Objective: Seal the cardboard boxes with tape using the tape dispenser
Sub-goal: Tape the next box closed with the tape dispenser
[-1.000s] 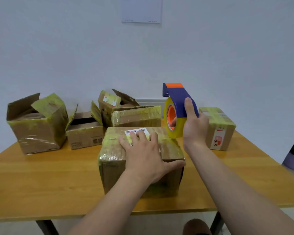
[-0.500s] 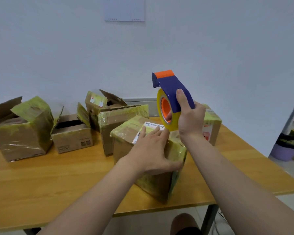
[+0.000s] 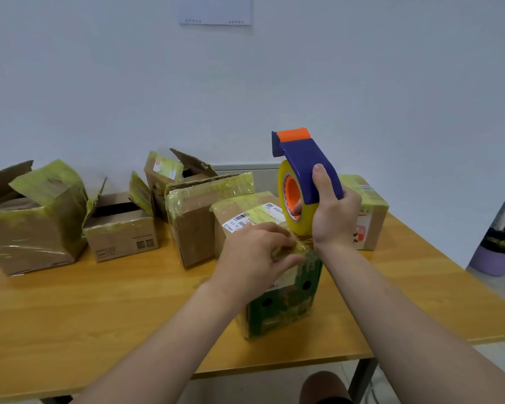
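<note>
In the head view the front box (image 3: 283, 304) stands corner-on on the surface (image 3: 99, 310), just below and left of the tape dispenser (image 3: 306, 170). The right hand (image 3: 333, 214) grips the dispenser by its blue body, long axis near upright, orange cutter end uppermost and tipped away to the left. The left hand (image 3: 254, 255) curls fingers and thumb over the box's near top edge, where a thin tape strand (image 3: 303, 239) seems to join roll and box; the pull likely runs away across the top.

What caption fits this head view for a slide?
Right hand holds the tape dispenser above a taped box while left hand grips its top edge.
</note>
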`<state>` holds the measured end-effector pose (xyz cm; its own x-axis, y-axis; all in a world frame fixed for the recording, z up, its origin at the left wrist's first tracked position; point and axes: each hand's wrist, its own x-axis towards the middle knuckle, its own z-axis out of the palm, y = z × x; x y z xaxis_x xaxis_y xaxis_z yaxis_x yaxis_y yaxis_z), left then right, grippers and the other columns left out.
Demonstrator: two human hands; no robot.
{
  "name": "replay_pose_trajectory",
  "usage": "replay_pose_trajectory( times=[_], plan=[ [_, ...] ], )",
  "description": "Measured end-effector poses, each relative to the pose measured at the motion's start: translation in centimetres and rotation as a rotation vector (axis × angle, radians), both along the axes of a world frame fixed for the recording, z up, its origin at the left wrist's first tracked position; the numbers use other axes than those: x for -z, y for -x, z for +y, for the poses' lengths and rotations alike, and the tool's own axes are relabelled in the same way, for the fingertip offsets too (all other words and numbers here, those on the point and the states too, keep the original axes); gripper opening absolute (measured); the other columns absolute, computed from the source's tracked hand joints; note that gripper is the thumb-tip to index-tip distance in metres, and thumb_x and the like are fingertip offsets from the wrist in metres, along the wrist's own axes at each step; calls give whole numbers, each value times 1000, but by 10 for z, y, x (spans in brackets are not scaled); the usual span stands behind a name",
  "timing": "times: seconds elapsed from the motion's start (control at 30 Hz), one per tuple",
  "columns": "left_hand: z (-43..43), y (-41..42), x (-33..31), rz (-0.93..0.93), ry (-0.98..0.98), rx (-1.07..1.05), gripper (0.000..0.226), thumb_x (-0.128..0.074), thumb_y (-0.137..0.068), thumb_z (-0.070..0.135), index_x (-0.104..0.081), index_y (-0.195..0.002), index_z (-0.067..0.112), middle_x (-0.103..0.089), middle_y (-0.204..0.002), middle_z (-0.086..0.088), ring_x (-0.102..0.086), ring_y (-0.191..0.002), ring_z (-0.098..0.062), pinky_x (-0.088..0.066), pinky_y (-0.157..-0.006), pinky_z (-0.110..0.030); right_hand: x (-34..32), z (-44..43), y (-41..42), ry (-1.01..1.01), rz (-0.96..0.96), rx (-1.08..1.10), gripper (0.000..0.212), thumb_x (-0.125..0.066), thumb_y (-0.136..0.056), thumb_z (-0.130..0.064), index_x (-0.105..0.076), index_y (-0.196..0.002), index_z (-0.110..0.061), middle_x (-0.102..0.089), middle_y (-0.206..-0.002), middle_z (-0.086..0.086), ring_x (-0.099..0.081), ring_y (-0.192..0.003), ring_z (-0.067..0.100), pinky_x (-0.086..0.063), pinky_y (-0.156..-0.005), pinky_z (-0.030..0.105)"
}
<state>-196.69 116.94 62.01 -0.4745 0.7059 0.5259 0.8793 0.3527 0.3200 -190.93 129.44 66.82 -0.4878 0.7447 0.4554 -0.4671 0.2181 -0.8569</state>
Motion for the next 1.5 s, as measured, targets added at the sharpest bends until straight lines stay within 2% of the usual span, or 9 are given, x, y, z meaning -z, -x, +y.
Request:
replay_pose_trajectory(
  times=[0.13,0.33,0.4,0.53,0.67,0.93,1.07,1.23,1.5],
  plan=[
    [-15,18,-5,-1,80,82,42,-75,-88,48,-76,-125,29,-72,-127,14,-62,-122,-3,-38,-93,-5,4,6,7,74,-16,-31,25,-56,-105,-37,-68,-88,-22,-71,-61,-11,-68,-56,6,-52,-52,17],
    [-24,25,-1,56,80,100,39,-74,-88,50,-76,-123,33,-70,-127,20,-60,-124,1,-41,-97,-8,-1,10,25,54,-91,-88,45,-59,-102,-44,-75,-83,-6,-71,-61,9,-65,-52,19,-53,-56,25],
    [-20,20,11,21,-9,34,44,-73,-80,63,-79,-112,33,-73,-118,20,-64,-120,1,-53,-96,-20,-1,10,29,59,-93,-94,43,-60,-102,-42,-74,-78,-9,-70,-58,6,-64,-50,16,-51,-54,22],
    [-6,16,10,24,-78,-47,42,-76,-73,68,-79,-97,33,-75,-105,20,-69,-104,-3,-42,-80,-9,1,10,36,27,-128,-86,38,-60,-101,-44,-74,-85,-12,-72,-63,1,-66,-53,12,-51,-54,20],
    [-4,15,7,92,-43,-55,38,-79,-77,64,-79,-99,33,-74,-106,19,-68,-99,-6,-49,-76,-23,-1,16,35,33,-153,-94,53,-58,-102,-43,-75,-56,-24,-68,-54,-6,-62,-50,4,-48,-54,16],
    [-22,28,12,-134,-33,99,45,-69,-86,57,-75,-125,34,-68,-131,23,-49,-136,8,-38,-108,-15,-4,28,32,-8,-192,-193,43,-60,-100,-45,-79,-65,-27,-72,-66,0,-65,-62,15,-52,-74,39],
    [-30,27,-7,-433,-98,158,28,-68,-97,39,-77,-120,28,-74,-122,17,-60,-125,2,-51,-102,-21,-15,43,24,-46,-187,-342,39,-58,-101,-39,-78,-81,-12,-67,-61,10,-60,-49,23,-51,-54,32],
    [-48,40,-53,-1128,-775,-47,39,-56,-104,42,-74,-106,8,-80,-95,-6,-77,-94,-24,-61,-77,-30,-36,68,9,-52,-285,-614,47,-55,-94,-45,-70,-98,-1,-62,-51,7,-57,-41,18,-49,-45,25],
    [-51,43,-75,-1579,-721,267,53,-73,-89,37,-64,-128,2,-75,-93,-9,-70,-70,-13,-58,-59,-20,-55,61,-4,-95,-323,-891,32,-48,-95,-34,-69,-92,-10,-71,-66,1,-65,-52,12,-53,-49,23]
  ],
)
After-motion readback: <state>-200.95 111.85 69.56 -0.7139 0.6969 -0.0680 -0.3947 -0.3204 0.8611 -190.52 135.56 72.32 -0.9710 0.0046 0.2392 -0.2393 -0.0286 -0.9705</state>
